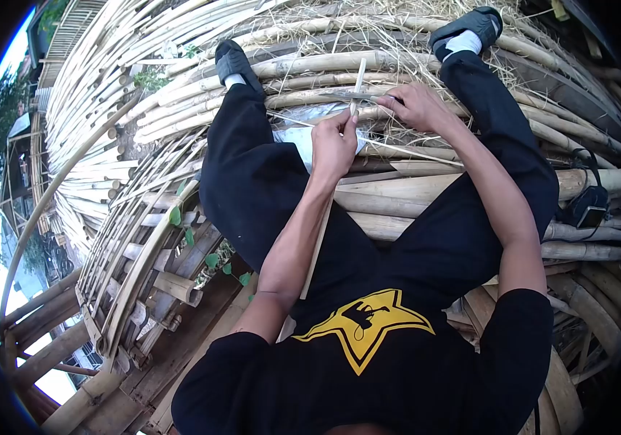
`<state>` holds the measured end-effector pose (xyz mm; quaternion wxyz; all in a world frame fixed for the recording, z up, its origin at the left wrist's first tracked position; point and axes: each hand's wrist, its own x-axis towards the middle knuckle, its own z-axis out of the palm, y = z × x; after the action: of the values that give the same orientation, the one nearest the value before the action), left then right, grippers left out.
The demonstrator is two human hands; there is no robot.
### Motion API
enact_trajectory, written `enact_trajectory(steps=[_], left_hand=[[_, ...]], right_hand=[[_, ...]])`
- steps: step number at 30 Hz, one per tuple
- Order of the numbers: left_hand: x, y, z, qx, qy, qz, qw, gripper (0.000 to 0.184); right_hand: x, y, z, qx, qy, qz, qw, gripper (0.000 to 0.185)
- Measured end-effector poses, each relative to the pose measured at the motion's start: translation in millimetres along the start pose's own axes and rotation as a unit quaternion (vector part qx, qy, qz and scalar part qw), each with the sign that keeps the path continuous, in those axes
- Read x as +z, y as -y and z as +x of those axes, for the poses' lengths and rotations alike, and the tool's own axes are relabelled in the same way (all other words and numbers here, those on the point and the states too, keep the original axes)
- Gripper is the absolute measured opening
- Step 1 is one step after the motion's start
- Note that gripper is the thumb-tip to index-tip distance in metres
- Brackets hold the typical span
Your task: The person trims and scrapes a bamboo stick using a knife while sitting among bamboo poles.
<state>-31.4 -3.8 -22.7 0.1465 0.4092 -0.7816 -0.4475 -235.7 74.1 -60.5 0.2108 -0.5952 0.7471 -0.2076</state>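
My left hand [334,145] is closed around a long, thin bamboo strip [316,254]. One end of the strip rises past my fingers, and the other runs back under my forearm toward my lap. In my right hand [415,107] is a knife [347,96], its blade pointing left and lying across the strip just above my left thumb. Blade and strip appear to touch. My right fingers wrap the handle, which is mostly hidden.
Bamboo poles [325,65] lie under and around my outstretched legs, with straw shavings [405,43] scattered over them. A pale plastic sheet [299,138] sits below my left hand. Split bamboo pieces [144,268] are stacked at left. A small black device [589,206] rests at right.
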Motion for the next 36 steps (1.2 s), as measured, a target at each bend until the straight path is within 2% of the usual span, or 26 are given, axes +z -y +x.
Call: enact_trajectory(steps=[1,2,3,5,6,8,9,10,12,13,15,16,18,19,21,23,25,28,30,33,36], left_hand=[[-1.9,1.6,-2.8,-0.022,0.012,-0.005,1.000,0.021],[-6.9,0.2,-7.2,-0.058,0.029,-0.036,0.997,0.018],[-10.3,1.9,-13.3,-0.011,0.018,-0.039,0.999,0.019],[-17.8,-0.3,-17.7,-0.059,0.022,-0.060,0.996,0.019],[-15.7,3.6,-14.2,-0.059,0.030,-0.092,0.994,0.021],[-12.5,-0.3,-6.4,-0.092,0.059,-0.143,0.984,0.023],[-10.1,-4.6,-3.7,-0.121,0.090,-0.190,0.970,0.025],[-10.4,-9.6,-3.1,-0.131,0.107,-0.231,0.958,0.028],[-9.7,-9.9,-4.4,-0.142,0.121,-0.268,0.945,0.029],[-10.3,-11.3,-3.4,-0.148,0.133,-0.304,0.932,0.030],[-9.3,-17.7,-4.0,-0.155,0.155,-0.318,0.922,0.030],[-6.9,-21.1,-3.9,-0.150,0.182,-0.335,0.912,0.030],[-4.0,-24.1,-3.1,-0.137,0.229,-0.357,0.895,0.032],[-3.9,-26.4,-2.7,-0.137,0.228,-0.362,0.893,0.032],[-6.0,-33.0,-2.6,-0.132,0.226,-0.425,0.867,0.035],[-13.0,-37.4,-0.1,-0.127,0.250,-0.437,0.855,0.038],[-21.6,-42.3,-1.8,-0.139,0.275,-0.383,0.871,0.039],[-35.3,-43.0,-3.8,-0.122,0.327,-0.360,0.865,0.037],[-42.6,-45.7,-6.3,-0.104,0.369,-0.359,0.851,0.035],[-57.8,-52.1,-9.7,-0.081,0.382,-0.337,0.857,0.033],[-66.4,-49.5,-9.3,-0.047,0.383,-0.355,0.851,0.032]], right_hand=[[3.2,-12.3,0.8,0.002,-0.040,-0.018,0.999,0.059],[-6.3,-38.2,3.7,0.107,-0.020,-0.053,0.993,0.061],[-22.4,-70.0,7.1,0.208,-0.005,-0.089,0.974,0.063],[-33.0,-112.1,3.8,0.218,-0.072,-0.029,0.973,0.067],[-36.6,-97.5,8.7,0.214,-0.072,-0.027,0.974,0.067],[-44.3,-50.3,10.4,0.237,-0.063,0.087,0.965,0.070],[-30.3,-45.5,13.9,0.196,-0.064,0.111,0.972,0.073],[-24.1,-29.8,16.3,0.152,-0.046,0.172,0.972,0.059],[-13.5,5.6,11.3,0.221,0.019,0.345,0.912,0.047],[-10.7,20.9,8.4,0.219,0.021,0.344,0.913,0.047],[-6.5,41.9,1.7,0.197,0.042,0.465,0.862,0.040],[-2.9,46.5,0.3,0.216,0.029,0.518,0.827,0.032],[-12.1,55.4,-2.8,0.229,0.006,0.534,0.814,0.034],[-17.4,57.5,-3.4,0.235,-0.021,0.553,0.799,0.036],[-25.7,46.0,3.0,0.233,-0.016,0.541,0.808,0.034],[-46.8,47.6,9.1,0.232,-0.088,0.568,0.785,0.023],[-65.4,46.2,11.9,0.216,-0.125,0.573,0.781,0.025],[-87.0,48.9,16.4,0.209,-0.176,0.578,0.769,0.026],[-102.8,52.7,19.0,0.199,-0.196,0.559,0.781,0.024],[-124.0,56.7,30.0,0.171,-0.228,0.549,0.786,0.021],[-141.2,60.3,39.8,0.141,-0.240,0.504,0.818,0.022]])
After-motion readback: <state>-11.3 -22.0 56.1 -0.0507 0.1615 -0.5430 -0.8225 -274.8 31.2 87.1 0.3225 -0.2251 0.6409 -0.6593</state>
